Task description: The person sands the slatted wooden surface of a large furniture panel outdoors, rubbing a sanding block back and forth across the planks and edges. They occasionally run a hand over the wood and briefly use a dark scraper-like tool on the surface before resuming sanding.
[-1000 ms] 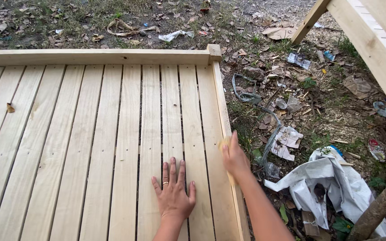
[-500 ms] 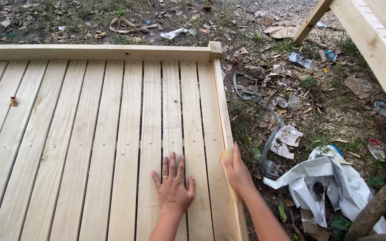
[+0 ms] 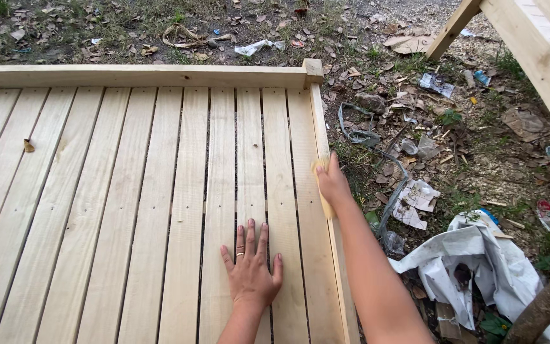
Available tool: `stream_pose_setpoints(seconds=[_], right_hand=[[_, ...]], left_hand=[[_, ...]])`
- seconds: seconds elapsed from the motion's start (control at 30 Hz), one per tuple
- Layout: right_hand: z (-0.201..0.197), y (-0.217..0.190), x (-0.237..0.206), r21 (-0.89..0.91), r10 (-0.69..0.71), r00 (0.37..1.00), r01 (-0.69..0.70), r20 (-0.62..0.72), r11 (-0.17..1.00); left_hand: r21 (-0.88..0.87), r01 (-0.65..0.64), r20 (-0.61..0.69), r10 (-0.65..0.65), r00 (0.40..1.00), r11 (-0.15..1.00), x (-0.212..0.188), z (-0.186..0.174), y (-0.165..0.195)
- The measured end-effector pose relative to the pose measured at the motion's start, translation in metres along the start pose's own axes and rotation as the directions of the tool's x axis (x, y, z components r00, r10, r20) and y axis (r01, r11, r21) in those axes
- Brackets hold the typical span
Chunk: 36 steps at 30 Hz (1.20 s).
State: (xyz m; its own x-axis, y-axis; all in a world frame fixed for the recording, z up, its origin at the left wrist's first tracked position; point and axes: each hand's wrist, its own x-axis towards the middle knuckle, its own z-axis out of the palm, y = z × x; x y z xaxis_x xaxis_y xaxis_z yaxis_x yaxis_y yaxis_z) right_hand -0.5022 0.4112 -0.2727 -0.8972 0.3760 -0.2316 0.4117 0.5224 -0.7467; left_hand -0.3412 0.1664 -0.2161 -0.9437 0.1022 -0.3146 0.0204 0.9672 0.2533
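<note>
Small tan sanding pad [image 3: 321, 191] pressed on right edge rail [image 3: 323, 159] of slatted wooden deck [image 3: 128, 191], gripped under right hand [image 3: 333, 183]. Likely light, slightly flexible, gritty, non-slip; best held flat from above. Left hand [image 3: 251, 271] flat, fingers spread, grasping nothing, on slats. Beyond rail: crumpled white sack [image 3: 479, 267], scattered torn wrappers [image 3: 418, 194], white and grey, among leaves.

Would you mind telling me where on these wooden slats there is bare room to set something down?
The slats lie bare from the left hand out to the left edge, and up to the top rail, apart from one dry leaf. The right rail is taken: the right hand presses a yellowish pad there. The ground beyond is littered.
</note>
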Motion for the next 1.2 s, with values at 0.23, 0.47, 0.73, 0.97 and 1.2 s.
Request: stream_pose_setpoints(seconds=[0.23,0.47,0.73,0.97,1.2], right_hand=[[-0.001,0.066,-0.06,0.287,-0.283,0.957,0.254,0.063,0.924],[0.006,0.018,0.038,0.409,0.014,0.988,-0.077,0.155,0.909],[0.0,0.077,-0.052,0.602,0.002,0.947,-0.206,0.322,0.771],[0.006,0.024,0.065,0.432,0.14,0.957,-0.241,0.252,0.869],[0.011,0.038,0.032,0.335,-0.08,0.994,0.05,0.077,0.941]], left_hand=[[-0.017,-0.014,-0.041,0.013,0.999,1.0,-0.002,0.004,-0.001],[-0.025,-0.001,-0.008,0.001,1.0,1.0,-0.001,0.002,-0.002],[-0.007,0.003,0.025,-0.003,1.0,1.0,0.0,-0.005,0.0],[-0.017,0.009,0.087,-0.007,0.996,1.0,0.001,-0.011,0.0],[-0.03,0.009,0.051,-0.008,0.999,1.0,0.001,-0.006,-0.003]])
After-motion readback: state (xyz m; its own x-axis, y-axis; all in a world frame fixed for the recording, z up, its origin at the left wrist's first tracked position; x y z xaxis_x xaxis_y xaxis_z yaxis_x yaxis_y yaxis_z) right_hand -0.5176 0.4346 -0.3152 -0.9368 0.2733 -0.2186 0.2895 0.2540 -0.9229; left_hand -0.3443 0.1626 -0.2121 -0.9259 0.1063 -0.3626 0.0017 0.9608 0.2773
